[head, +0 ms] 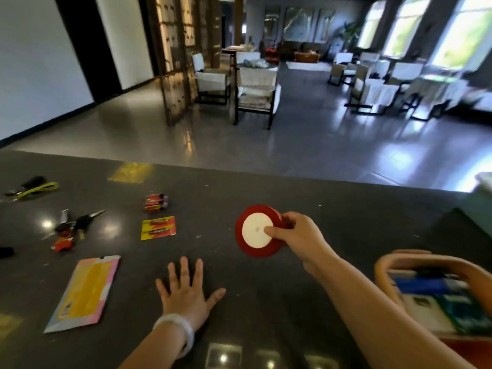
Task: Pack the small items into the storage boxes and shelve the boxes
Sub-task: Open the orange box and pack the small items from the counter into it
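Nearest the camera, the left hand (186, 291) lies palm down on the dark, glossy speckled counter (266, 302), fingers straight and spread, a pale smooth bangle (177, 330) round the wrist. Beyond it the right hand (298, 235) pinches a red ribbon spool (257, 231), thumb on its round white card face and fingers curled behind the rim. This flat disc sits mid-counter, tilted so the white face turns toward the camera; whether its lower edge touches the surface is unclear. At far right stands a storage box (386, 272) with a rounded tan rim, blurred, holding blue and green packets. To the left lie a flat pink-and-yellow packet (85, 291), a yellow battery card (158, 227), loose red batteries (155, 203) and a bunch of keys (72, 227).
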